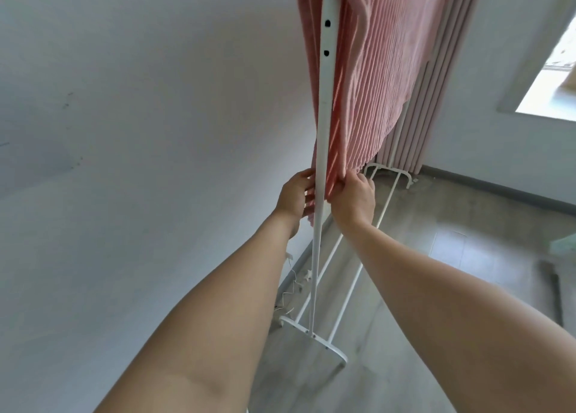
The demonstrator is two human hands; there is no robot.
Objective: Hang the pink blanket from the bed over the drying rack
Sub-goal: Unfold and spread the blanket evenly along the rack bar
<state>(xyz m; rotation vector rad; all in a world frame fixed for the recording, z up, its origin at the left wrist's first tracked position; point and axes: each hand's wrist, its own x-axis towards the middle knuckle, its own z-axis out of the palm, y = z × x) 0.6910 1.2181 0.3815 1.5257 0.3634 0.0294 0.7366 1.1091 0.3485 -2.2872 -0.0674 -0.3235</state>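
Both hands' grip (353, 194), ribbed pink blanket (396, 79)

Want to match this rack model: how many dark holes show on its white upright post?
2, both on the upper white post: one hole above, the other just below it. More may be out of frame higher up.

Rack upright (322, 125) divides the hands' reach – wall (140, 132) close at 9 o'clock, hanging blanket (402, 69) blocks 12 o'clock, open floor (452, 256) at 3 o'clock.
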